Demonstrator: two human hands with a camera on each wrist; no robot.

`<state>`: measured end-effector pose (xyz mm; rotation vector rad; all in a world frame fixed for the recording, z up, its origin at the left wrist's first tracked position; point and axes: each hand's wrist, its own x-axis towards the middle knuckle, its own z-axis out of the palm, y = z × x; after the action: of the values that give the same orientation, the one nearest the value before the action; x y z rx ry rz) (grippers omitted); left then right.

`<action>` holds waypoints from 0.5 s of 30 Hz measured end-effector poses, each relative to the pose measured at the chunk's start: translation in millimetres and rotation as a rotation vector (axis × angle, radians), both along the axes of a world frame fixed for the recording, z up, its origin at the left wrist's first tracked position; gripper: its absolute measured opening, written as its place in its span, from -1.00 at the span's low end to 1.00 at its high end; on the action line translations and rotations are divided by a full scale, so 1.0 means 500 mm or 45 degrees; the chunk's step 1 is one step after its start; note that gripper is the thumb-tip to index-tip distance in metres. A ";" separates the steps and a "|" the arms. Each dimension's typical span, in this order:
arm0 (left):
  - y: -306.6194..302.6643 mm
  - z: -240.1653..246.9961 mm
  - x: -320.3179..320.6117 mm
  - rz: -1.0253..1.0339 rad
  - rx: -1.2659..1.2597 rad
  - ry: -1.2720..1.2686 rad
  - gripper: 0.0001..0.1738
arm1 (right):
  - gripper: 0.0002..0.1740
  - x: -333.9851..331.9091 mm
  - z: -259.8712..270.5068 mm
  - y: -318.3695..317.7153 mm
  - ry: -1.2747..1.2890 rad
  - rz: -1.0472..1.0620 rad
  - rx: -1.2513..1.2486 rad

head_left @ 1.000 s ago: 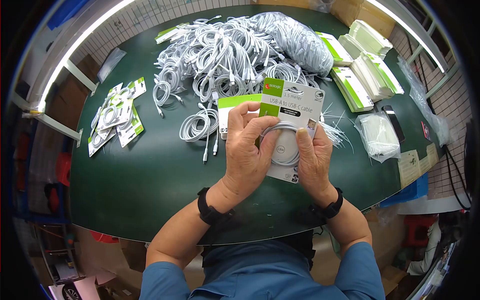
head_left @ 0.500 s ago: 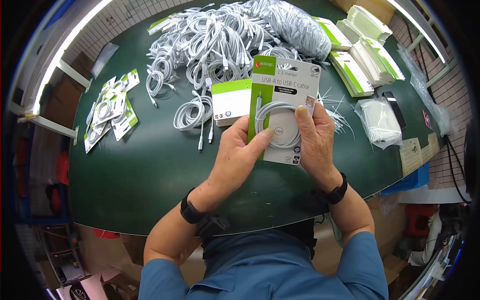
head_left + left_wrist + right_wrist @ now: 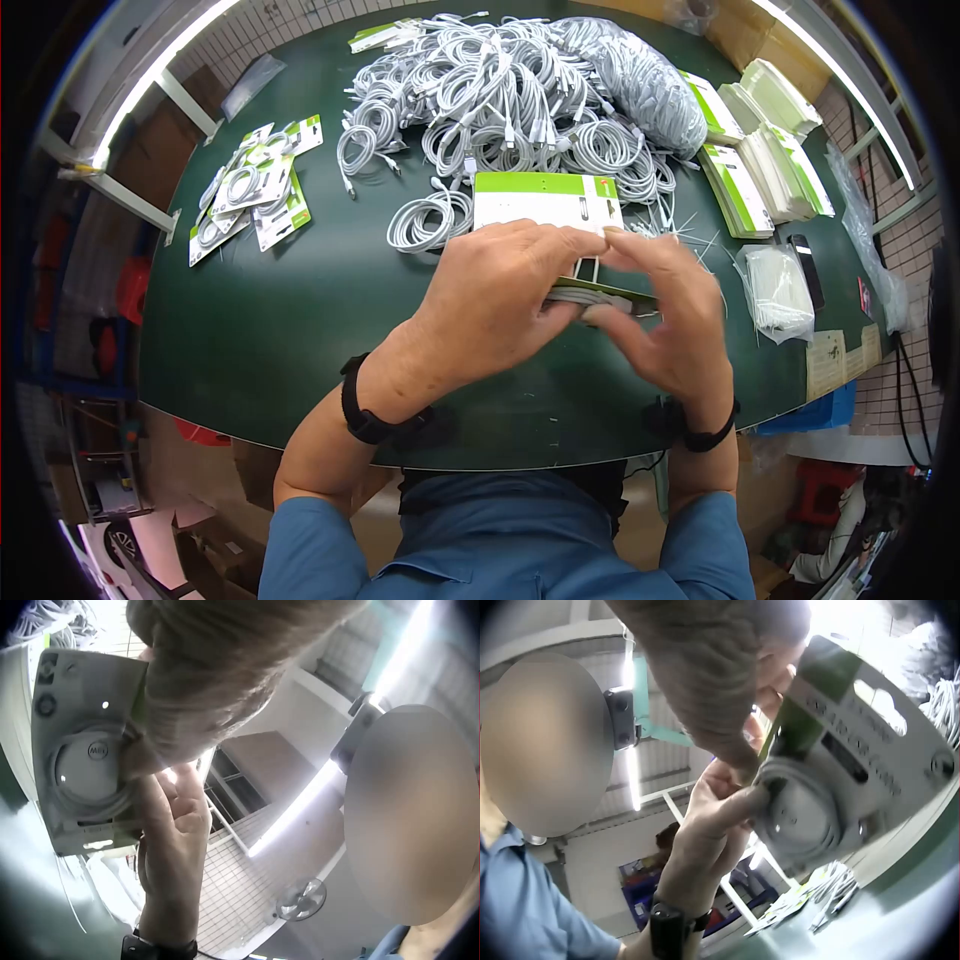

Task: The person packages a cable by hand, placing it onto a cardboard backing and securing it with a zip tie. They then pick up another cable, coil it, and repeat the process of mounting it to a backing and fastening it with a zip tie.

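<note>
A green-and-white retail card [image 3: 892, 765], printed for a USB-A to USB-C cable, is held over the table by both hands. On its face lies a coiled pale grey cable [image 3: 821, 817], also visible in the left wrist view. The head view catches the card tipped nearly edge-on, much of it covered by fingers. My left hand [image 3: 490, 295] grips one side, thumb below against the coil. From the other side my right hand [image 3: 685, 325] pinches it between thumb and fingers. Just beyond the hands sits a stack of similar cards [image 3: 545, 185].
Behind rises a big heap of coiled cables [image 3: 480, 100], partly bagged [image 3: 640, 85]. One loose coil [image 3: 430, 222] lies left of the stack. Carded cables [image 3: 250, 190] are piled at far left. Card stacks [image 3: 740, 190], a bag of white ties [image 3: 780, 290] and a black object [image 3: 805, 270] stand right.
The card, earlier facing the head camera, has tipped nearly edge-on. The left hand has shifted over its top edge; the right hand has moved outward and still holds it.
</note>
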<state>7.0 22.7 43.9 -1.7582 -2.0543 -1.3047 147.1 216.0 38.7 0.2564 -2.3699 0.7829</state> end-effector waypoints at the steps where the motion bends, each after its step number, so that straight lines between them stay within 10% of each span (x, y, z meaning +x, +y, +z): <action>1: 0.001 0.002 -0.002 0.024 0.016 0.092 -0.36 | -0.36 -0.005 -0.012 -0.017 -0.091 -0.003 -0.095; 6: 0.016 -0.016 -0.026 0.235 0.361 0.332 -0.11 | -0.41 -0.021 -0.028 -0.017 -0.053 0.009 -0.202; 10: 0.016 -0.053 -0.004 0.458 0.259 -0.182 0.11 | -0.39 -0.027 -0.058 -0.021 -0.029 -0.018 -0.600; 15: 0.026 -0.078 0.007 -0.052 0.403 -1.382 -0.27 | -0.38 -0.030 -0.072 -0.031 -0.107 0.043 -0.937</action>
<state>10.3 36.0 4.7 -0.9984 -1.9581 -2.8144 132.2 200.6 2.7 -0.0494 -1.9847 1.6284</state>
